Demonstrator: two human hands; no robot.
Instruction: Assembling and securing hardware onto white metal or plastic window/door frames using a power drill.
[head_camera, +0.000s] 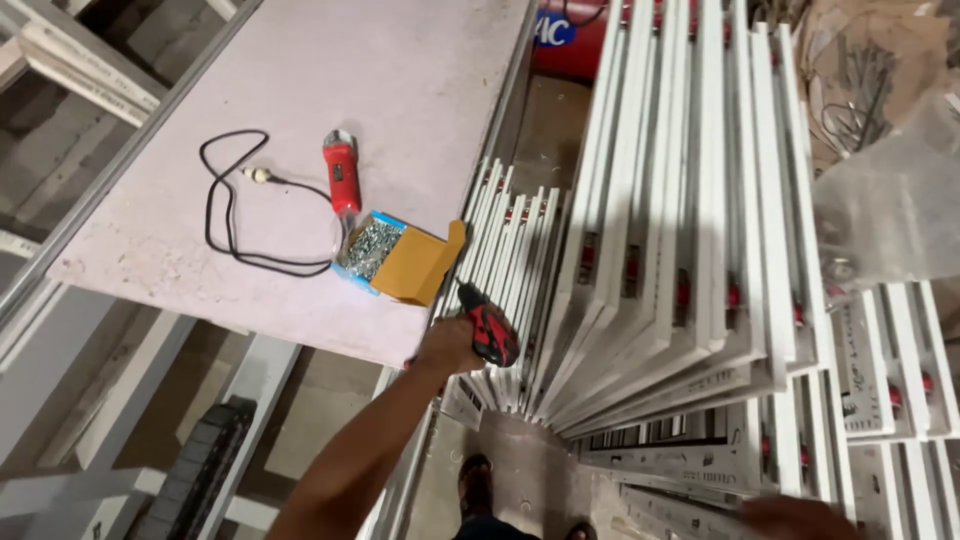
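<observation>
At the far left a black cord (225, 215) is lying looped on the pale board (330, 90), running to a red tool (341, 172) that is resting flat on the board; just right of it an open box (395, 258) of screws is sitting near the board's edge, its brown flap folded outward.

Below the box the left hand (447, 347) is reaching up from the bottom of the view, the forearm stretching diagonally from lower left; the fingers are wrapping fully around the grip of a red and black drill (487, 328), closed tight on it; the drill is tilting with its nose pointing up and left toward the box, held just off the board's corner and against the first of the white frames (650, 260).

The frames are standing on edge in leaning stacks, fanning out to the right.

At the bottom right the right hand (800, 518) is showing only as a blur at the picture's edge, lying near the lower frames; whether it is gripping anything cannot be told.
</observation>
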